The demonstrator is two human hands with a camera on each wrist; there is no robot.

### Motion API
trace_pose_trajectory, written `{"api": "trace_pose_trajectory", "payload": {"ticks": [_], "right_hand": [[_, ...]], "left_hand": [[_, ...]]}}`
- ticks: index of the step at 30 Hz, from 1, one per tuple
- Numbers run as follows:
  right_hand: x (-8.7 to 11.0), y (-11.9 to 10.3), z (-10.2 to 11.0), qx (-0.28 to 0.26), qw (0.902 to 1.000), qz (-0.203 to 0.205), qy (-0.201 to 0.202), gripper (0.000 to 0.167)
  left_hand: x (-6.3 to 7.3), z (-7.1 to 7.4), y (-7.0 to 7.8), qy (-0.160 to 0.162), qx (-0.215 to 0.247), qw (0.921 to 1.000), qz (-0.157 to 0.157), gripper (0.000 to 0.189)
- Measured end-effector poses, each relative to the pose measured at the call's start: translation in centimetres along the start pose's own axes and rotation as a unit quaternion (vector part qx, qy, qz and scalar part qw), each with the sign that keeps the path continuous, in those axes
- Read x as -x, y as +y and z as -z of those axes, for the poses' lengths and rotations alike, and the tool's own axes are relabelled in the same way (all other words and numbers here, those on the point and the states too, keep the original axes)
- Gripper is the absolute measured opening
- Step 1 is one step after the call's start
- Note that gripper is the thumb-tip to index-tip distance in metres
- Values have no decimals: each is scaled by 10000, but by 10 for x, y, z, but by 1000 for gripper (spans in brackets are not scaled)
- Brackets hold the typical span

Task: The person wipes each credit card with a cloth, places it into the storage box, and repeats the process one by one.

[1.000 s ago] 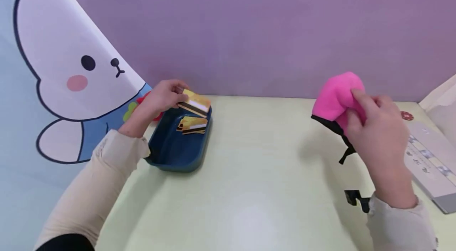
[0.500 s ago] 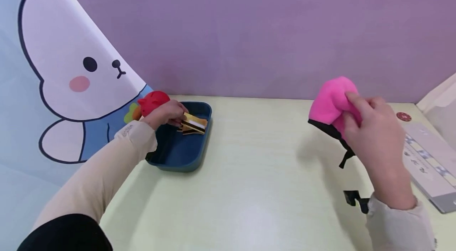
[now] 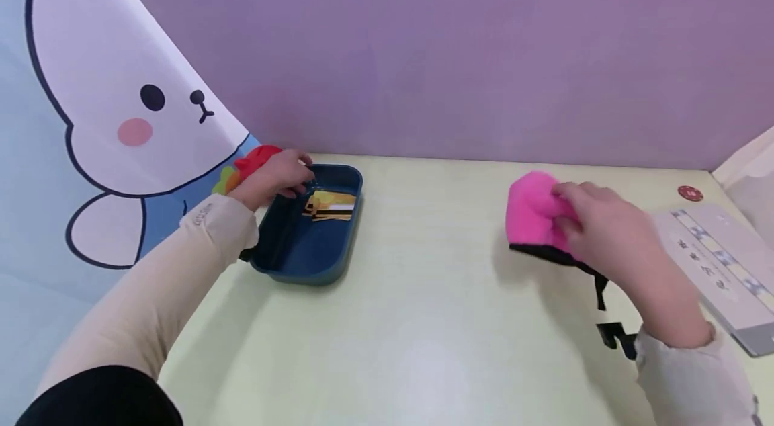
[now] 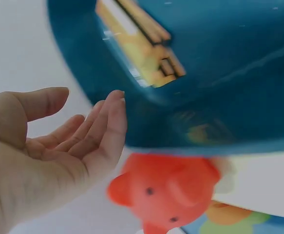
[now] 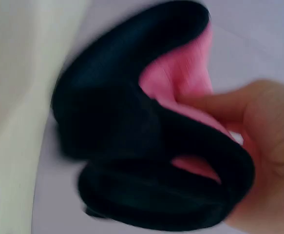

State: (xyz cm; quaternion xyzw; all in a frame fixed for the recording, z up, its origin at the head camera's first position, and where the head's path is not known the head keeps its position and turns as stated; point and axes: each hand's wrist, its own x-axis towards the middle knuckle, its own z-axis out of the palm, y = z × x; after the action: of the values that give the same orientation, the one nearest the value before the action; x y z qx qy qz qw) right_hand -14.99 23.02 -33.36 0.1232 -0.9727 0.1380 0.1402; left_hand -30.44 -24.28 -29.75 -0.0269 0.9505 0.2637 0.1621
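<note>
My left hand [image 3: 275,179] is over the far left corner of a dark blue tray [image 3: 302,271], its fingers relaxed and holding nothing. Several gold bank cards [image 3: 329,205] with dark stripes lie in a loose stack inside. A red pig figure [image 4: 166,190] stands against the tray's outer side, partly behind the hand in the head view. Over the right of the table, my right hand [image 3: 617,238] pinches a folded pink cloth item [image 3: 535,211] between thumb and fingers. That item has black edging and a dangling black strap; in the right wrist view its black underside [image 5: 107,117] is blurred.
A grey-white box [image 3: 719,265] lies at the right, with a red round disc [image 3: 690,193] behind it. A small black piece [image 3: 612,334] sits near the right sleeve. A purple backdrop [image 3: 435,50] and a cartoon-printed cloth [image 3: 109,76] border the table [image 3: 411,318].
My left hand lowered a gold bank card onto the stack in the tray, let go and drew slightly away. My right hand moved left and down with the pink cloth item.
</note>
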Motion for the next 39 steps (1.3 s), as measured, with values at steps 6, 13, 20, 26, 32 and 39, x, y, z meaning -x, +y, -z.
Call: {"api": "trace_pose_trajectory", "payload": {"ticks": [6,13,20,26,32,39], "right_hand": [[1,17,-35,248,9920,914,-829,23],[25,23,-63,1100,9812,1476,-573,17],[37,26,-84,2281,9437,2383,238,15],[39,31,-96,2097,9459,2423,502,25],[42,31,-91,1875,9517,2393,423,28],[36,33,-88,1636,9659,2007,46,38]], "left_hand": [[24,16,22,406,-841,9934,-658,45],[43,19,41,590,-1110,9853,-1156,39],[54,6,48,535,-1562,9748,-1497,35],[64,-3,52,467,-1519,9712,-1778,36],[70,-17,60,288,-1723,9588,-2239,40],[80,-34,71,31,-1865,9485,-2559,38]]}}
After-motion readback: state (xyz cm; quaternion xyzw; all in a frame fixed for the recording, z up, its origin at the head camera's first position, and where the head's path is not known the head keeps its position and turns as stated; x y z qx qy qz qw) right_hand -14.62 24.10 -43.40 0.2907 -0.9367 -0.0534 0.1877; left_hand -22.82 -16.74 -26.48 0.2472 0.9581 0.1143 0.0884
